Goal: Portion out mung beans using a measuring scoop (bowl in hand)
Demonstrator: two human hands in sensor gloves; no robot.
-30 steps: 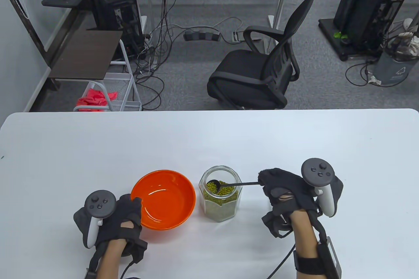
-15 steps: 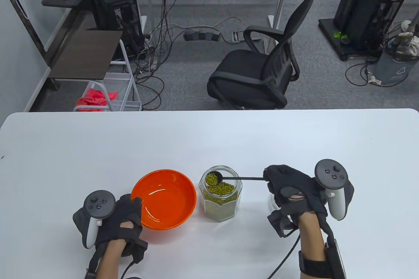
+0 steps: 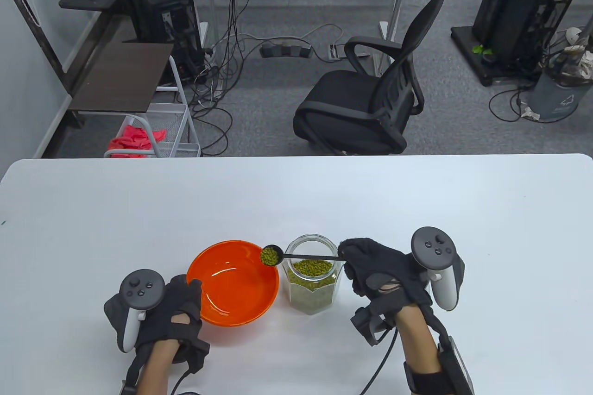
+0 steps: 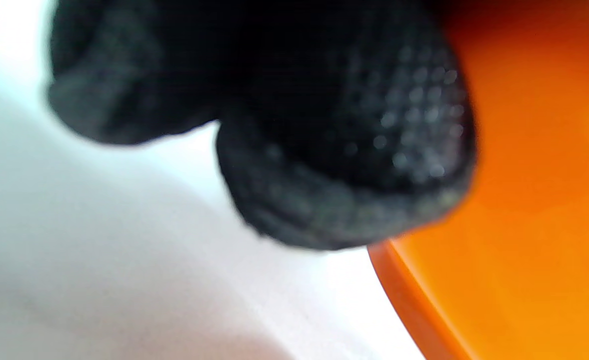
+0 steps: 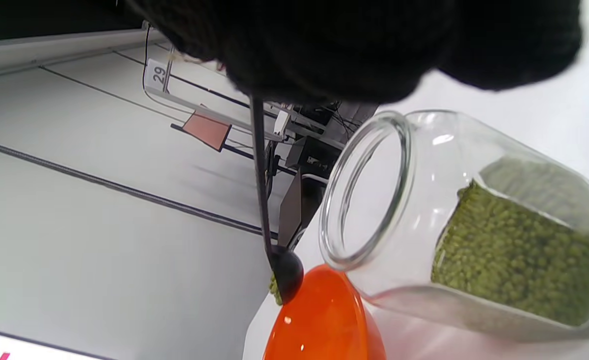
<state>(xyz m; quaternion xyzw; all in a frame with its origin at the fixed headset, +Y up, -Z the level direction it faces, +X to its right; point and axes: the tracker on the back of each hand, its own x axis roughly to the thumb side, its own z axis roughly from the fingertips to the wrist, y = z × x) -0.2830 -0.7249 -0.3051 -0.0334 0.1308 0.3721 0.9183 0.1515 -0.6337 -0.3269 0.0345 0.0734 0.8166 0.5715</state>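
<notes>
A loaded measuring scoop [image 3: 272,255] hangs over the right rim of the orange bowl [image 3: 231,281] at lower centre of the table view, its heap of mung beans [image 3: 270,256] not yet tipped in. The right hand [image 3: 387,272], at lower right, pinches the end of the scoop's thin black handle in closed fingers. Just right of the bowl stands the open glass jar [image 3: 312,273], roughly half full of beans. The left hand [image 3: 173,309], at lower left, grips the bowl's near-left rim, one gloved fingertip curling over the edge; the bowl looks to rest on the white table [image 3: 296,200]. The bowl's inside shows no beans, so this appears to be a first portion, with the pour itself remaining. The left wrist view is blurred to glove and orange; in the right wrist view the glove hides the grip on the handle.
</notes>
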